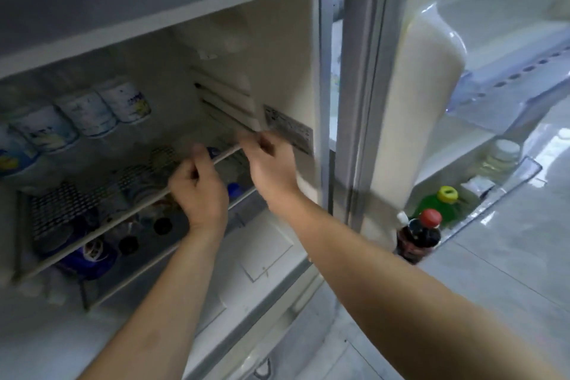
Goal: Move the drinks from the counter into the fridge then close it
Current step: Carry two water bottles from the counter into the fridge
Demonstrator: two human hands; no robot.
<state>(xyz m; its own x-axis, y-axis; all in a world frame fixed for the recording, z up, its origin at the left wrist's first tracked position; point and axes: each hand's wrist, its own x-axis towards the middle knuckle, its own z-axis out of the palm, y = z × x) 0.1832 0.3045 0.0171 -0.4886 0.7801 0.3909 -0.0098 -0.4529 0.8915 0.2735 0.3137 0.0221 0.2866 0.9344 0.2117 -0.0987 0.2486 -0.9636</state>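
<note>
Blurred hands [200,191] hide the fridge shelf [123,219] front.

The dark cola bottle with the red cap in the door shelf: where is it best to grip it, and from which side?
Grip the dark cola bottle with the red cap at its neck, coming from above: it stands upright and the door shelf hides its lower body.

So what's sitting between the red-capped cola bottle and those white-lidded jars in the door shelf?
In the head view, a green bottle with a yellow cap stands between the cola bottle and the white-lidded jars, with a small white packet just past it.
</note>
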